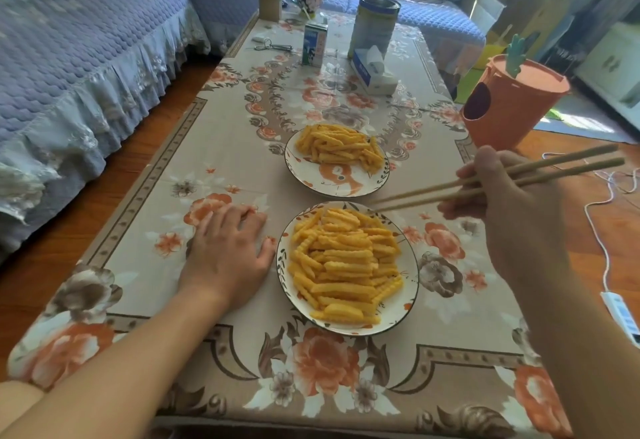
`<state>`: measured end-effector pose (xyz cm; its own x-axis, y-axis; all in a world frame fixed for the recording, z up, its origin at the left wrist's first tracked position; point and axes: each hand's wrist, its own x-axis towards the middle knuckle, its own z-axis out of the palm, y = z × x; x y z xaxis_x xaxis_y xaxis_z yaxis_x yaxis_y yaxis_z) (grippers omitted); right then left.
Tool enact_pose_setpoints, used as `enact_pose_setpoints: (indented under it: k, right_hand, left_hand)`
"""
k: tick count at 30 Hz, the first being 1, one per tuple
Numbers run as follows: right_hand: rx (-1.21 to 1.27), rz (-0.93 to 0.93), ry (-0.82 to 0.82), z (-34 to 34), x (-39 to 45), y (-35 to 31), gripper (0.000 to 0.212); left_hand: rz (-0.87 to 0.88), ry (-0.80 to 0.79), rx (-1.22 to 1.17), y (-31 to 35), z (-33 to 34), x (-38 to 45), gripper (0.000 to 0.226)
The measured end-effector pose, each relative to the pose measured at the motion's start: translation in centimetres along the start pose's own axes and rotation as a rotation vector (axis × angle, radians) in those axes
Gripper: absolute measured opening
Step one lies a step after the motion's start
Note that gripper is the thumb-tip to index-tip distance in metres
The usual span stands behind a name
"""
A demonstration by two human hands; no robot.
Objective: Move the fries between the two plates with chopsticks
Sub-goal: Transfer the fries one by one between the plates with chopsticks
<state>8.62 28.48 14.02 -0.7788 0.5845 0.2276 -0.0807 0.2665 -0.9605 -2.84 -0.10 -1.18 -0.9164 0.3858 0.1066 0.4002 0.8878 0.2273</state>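
Crinkle-cut fries (346, 262) fill the near plate (410, 286) in a thick heap, and a smaller heap of fries (341, 147) sits on the far plate (332, 184) just beyond it, the two rims close but apart. The chopsticks (450, 185) hover with their tips over the far right edge of the near heap, carrying nothing that I can see, and only a narrow gap shows between the tips. The right hand (509, 210) grips them at mid-length, fingers curled round the sticks. The left hand (228, 248) rests flat on the floral-clothed surface (207, 168) just beside the near plate, fingers spread.

This looks like the approach to a pick-up. The next move calls for lowering the tips, straddling one fry at the heap's edge, pinching it and carrying it across.
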Motion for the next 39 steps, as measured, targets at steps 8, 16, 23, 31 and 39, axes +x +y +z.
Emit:
enact_pose_setpoints:
  k: [8,16,23,31,39]
  right_hand:
    - [-0.113,-0.046,-0.012,6.0,7.6,5.1,0.028]
    - [-0.184,-0.172,0.018,9.8,9.7,6.4,0.027]
    - [-0.319,-0.242,-0.028,9.7,10.5,6.7,0.032]
    - [-0.243,-0.211,-0.011,8.9,10.6,6.3,0.031]
    - [-0.048,-0.124,-0.029,4.5,6.7,0.9,0.035]
  left_hand:
    - [0.003,-0.003,-0.012,0.0,-0.1,0.0,0.056]
    - [0.005,-0.027,0.000,-0.2,0.1,0.2,0.055]
    - [0.008,-0.030,0.011,-0.4,0.3,0.3,0.056]
    - [0.001,-0.026,-0.008,-0.4,0.3,0.4,0.055]
    - [-0.007,-0.009,-0.028,-0.2,0.0,0.3,0.055]
